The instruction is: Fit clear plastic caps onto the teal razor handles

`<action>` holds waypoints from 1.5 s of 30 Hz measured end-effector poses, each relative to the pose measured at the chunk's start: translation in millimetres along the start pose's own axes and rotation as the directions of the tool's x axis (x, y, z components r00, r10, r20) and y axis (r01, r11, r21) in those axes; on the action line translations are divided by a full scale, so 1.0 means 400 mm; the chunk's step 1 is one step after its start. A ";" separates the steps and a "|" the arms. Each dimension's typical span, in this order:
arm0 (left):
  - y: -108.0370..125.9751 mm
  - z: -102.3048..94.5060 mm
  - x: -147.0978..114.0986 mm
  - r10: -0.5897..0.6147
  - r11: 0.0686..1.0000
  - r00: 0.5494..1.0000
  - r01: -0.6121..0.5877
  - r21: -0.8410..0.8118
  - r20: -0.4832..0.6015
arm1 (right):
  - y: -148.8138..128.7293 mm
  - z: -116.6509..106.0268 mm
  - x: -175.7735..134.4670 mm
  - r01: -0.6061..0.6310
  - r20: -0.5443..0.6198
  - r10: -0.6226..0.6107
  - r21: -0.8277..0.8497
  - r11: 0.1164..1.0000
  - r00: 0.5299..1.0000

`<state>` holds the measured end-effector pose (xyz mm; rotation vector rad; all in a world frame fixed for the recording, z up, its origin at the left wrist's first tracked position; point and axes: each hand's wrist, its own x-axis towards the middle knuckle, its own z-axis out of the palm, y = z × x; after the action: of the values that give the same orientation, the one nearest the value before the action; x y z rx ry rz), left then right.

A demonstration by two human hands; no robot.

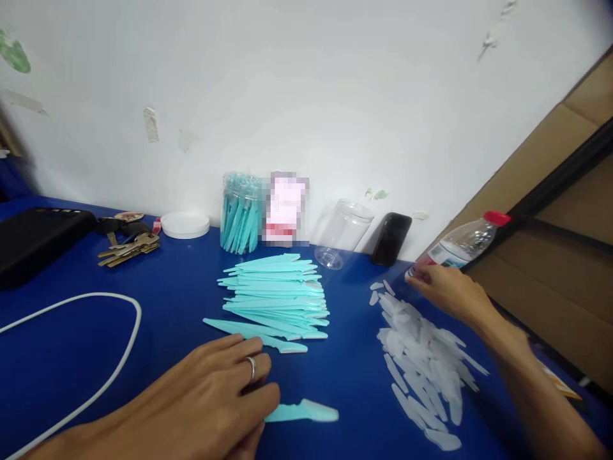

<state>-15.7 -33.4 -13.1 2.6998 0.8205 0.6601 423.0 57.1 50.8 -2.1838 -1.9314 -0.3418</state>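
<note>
Left hand point(218, 383): hung low over the worktop point(167, 345), toward its front edge; wore a ring; held one turquoise razor point(309, 411), apparently between curled fingers and thumb, head pointing toward the right edge, handle mostly hidden.

Right hand point(453, 294): hung near the back right corner, just beside the base of the bottle point(472, 239); bent at the fingers, with something small and white at the tips; could not be told whether grasping or merely touching.

Bundle of razors point(275, 294): lay at the centre, loosely aligned, just beyond the left hand.

Frosted pieces point(426, 358): lay heaped and overlapping toward the right edge.

Back edge, left to right: carried white lid point(185, 227), filled jar point(239, 220), clear jar point(345, 233), dark phone point(391, 239).

Step in hand, as judged: seemed to be handling a single razor apart from the bundle.

Next move, as judged: called for a steady left hold, razor head left clear, and a light right pinch, thin pieces being apt to slide together.
</note>
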 end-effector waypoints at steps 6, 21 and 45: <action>0.006 -0.030 0.024 -0.009 1.000 0.996 0.007 0.024 0.087 | 0.004 0.045 -0.024 0.088 0.038 -0.102 0.279 0.956 0.994; 0.001 -0.035 0.022 -0.016 1.000 0.988 0.019 -0.017 0.156 | 0.064 0.116 -0.272 -0.134 0.183 0.040 0.533 0.835 0.982; 0.016 -0.055 0.033 -0.064 0.997 0.981 0.073 -0.041 0.182 | -0.129 0.109 0.040 -0.023 0.149 -0.042 0.409 0.912 0.988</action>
<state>-13.6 -28.9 13.0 2.6280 0.8354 0.4072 375.1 91.8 14.1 -1.9680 -1.8792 0.2257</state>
